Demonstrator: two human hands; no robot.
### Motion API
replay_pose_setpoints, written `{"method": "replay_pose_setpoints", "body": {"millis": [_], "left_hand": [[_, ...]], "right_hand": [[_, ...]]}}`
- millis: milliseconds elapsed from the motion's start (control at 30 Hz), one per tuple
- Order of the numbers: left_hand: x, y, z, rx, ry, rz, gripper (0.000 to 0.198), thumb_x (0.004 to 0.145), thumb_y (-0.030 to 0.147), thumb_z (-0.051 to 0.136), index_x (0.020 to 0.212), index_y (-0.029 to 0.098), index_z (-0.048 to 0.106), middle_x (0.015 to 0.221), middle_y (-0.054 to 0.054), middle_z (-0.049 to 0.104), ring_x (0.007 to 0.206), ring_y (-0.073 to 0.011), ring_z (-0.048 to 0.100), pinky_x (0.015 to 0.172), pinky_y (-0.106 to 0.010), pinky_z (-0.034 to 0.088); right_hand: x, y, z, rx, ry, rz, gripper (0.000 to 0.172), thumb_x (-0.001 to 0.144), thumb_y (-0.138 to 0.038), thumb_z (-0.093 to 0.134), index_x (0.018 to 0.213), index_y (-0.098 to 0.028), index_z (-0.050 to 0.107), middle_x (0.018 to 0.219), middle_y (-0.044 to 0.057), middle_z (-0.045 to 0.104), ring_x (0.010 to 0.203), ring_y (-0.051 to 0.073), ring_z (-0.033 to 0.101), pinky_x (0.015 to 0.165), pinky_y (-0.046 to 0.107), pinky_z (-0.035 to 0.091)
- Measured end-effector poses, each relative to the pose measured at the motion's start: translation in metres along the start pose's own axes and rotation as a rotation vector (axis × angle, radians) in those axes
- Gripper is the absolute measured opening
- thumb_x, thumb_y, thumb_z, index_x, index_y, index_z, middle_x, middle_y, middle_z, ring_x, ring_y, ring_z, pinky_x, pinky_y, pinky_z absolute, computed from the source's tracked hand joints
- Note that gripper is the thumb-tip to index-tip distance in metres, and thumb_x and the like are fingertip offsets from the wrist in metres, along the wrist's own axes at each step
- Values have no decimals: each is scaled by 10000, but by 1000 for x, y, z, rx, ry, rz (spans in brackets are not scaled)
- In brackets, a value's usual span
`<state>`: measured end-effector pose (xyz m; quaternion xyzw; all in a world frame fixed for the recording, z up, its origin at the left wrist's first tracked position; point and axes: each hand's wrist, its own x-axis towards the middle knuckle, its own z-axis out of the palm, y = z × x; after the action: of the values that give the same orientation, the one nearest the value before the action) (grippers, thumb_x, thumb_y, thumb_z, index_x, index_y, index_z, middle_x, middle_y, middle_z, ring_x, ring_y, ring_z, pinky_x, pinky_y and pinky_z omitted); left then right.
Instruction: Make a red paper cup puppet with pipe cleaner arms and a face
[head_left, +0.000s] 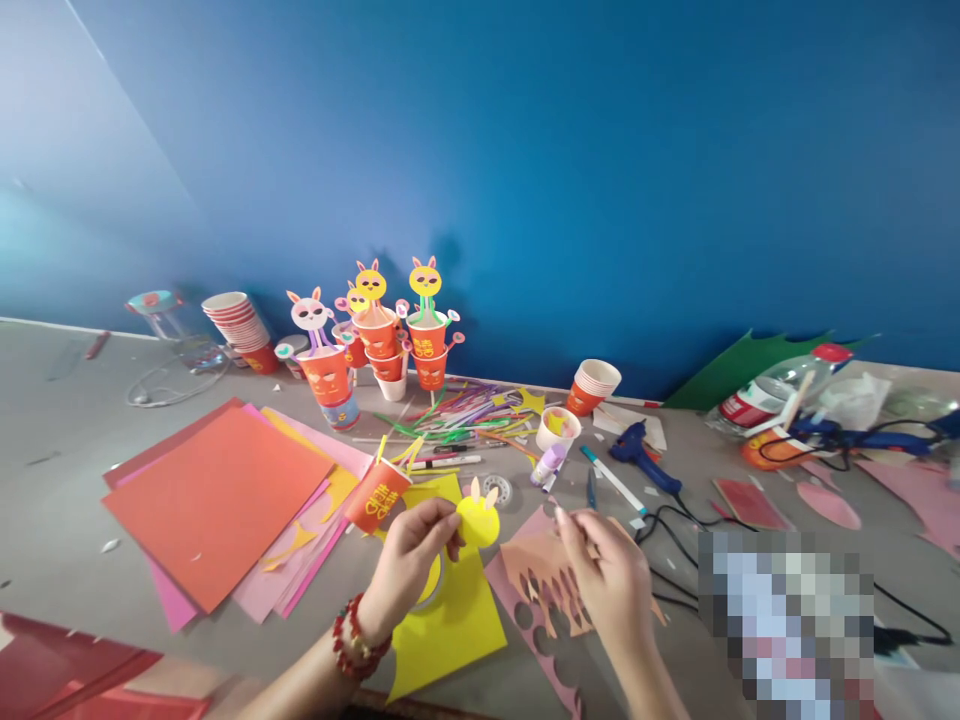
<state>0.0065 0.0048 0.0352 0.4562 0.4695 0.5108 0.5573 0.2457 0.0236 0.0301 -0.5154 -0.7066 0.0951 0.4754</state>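
Observation:
My left hand (424,545), with a red bead bracelet at the wrist, pinches a yellow paper rabbit head (478,520) with two pale ears. My right hand (604,565) is closed in a pinch near a small dark piece at its fingertips, too small to name. Below the left hand lies a yellow paper sheet (469,630) with a tape roll partly hidden on it. Under the right hand are peach paper scraps (525,565) and pink paper (551,680) with round holes. A red paper cup (379,495) with yellow strips leans beside the left hand.
Finished cup rabbits (326,375) stand along the blue wall. Coloured paper sheets (225,500) lie left. Behind the hands are pipe cleaners (465,415), a glue stick (549,465) and a white cup (559,428). A blue glue gun (641,452) trails black cable; a plastic bottle (780,385) lies farther right.

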Motion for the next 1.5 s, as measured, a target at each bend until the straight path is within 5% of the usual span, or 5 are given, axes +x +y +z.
{"method": "replay_pose_setpoints", "body": {"millis": [533,700,867,1067,1500], "left_hand": [[-11,-8,15,-673,-380,-465,216,751,309,755,780,121,654,583,3,569,443,-73,455,530,-241,472],[-11,-4,-3,-83,-266,-222,296,834,425,666,843,130,689,701,-45,627,546,-130,557,560,-266,475],[9,8,-65,756,373,367,424,922,453,584,1265,204,560,1175,-116,633,995,-259,642,908,-433,527],[21,-4,-106,1107,337,111,855,828,621,646,1506,219,315,1205,-141,657,1100,-376,650,890,-532,540],[-9,10,-52,14,-2,57,748,842,424,750,1477,223,411,1494,-134,539,1354,-339,530,1079,-402,491]], "right_hand": [[5,-58,40,1025,-494,421,381,848,-559,729,796,-190,647,863,59,656,690,213,703,597,345,600],[1,-52,39,965,-395,426,354,834,-515,753,743,-198,625,834,57,656,794,230,687,687,335,595],[2,-34,29,752,-243,491,320,827,-507,745,789,-200,663,729,27,632,687,184,619,605,253,534],[-4,-25,36,747,-249,566,342,823,-507,750,778,-175,678,699,23,644,683,185,621,643,266,515],[21,-30,14,839,-106,534,336,833,-517,716,771,-210,595,786,36,631,764,228,617,691,339,521]]}}
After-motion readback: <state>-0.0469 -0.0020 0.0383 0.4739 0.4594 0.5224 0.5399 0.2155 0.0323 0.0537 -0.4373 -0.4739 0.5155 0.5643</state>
